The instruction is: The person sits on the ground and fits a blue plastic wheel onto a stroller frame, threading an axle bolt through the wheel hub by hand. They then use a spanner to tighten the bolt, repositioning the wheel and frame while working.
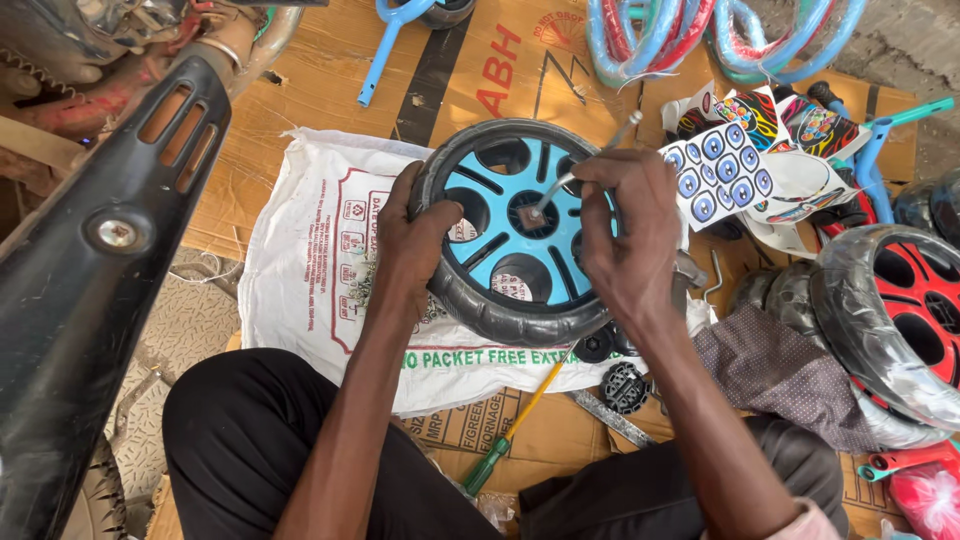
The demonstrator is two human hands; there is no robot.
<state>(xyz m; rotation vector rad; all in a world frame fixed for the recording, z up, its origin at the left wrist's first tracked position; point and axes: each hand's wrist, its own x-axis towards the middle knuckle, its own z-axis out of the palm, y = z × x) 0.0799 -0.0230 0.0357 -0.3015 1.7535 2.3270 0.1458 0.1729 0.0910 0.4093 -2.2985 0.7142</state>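
Blue-spoked wheel (510, 235) gripped at rim by left hand (410, 240), right hand (625, 235) pinching metal rod (585, 170) into hub, fingertips hidden

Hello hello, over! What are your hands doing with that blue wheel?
Left hand gripping blue wheel by its tyre. Right hand holding metal rod in the hub. Nothing blocking; screwdriver lies below.

Blue-spoked wheel (510, 235) with black tyre, red-spoked wheel (915, 310) beside
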